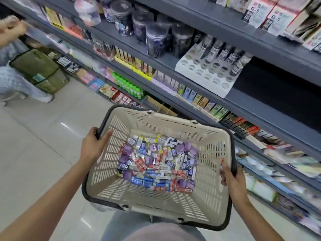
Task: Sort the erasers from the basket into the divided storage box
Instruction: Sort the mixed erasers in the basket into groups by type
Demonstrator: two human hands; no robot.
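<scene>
A beige plastic basket [213, 173] with a dark rim and folded handles is held up in front of me, tilted toward the shelves. Its bottom is covered with several small packaged erasers [157, 160] in purple, blue, red and white wrappers. My left hand [94, 145] grips the basket's left rim, thumb outside and fingers inside. My right hand [231, 180] grips the right rim the same way. No divided storage box is visible.
Grey shop shelves [225, 100] run along the right, packed with stationery, jars and boxes. A white display tray with round holes [208, 72] holds bottles. Another person sits at the far left beside a green basket [40, 70]. Pale tiled floor [43, 145] lies to the left.
</scene>
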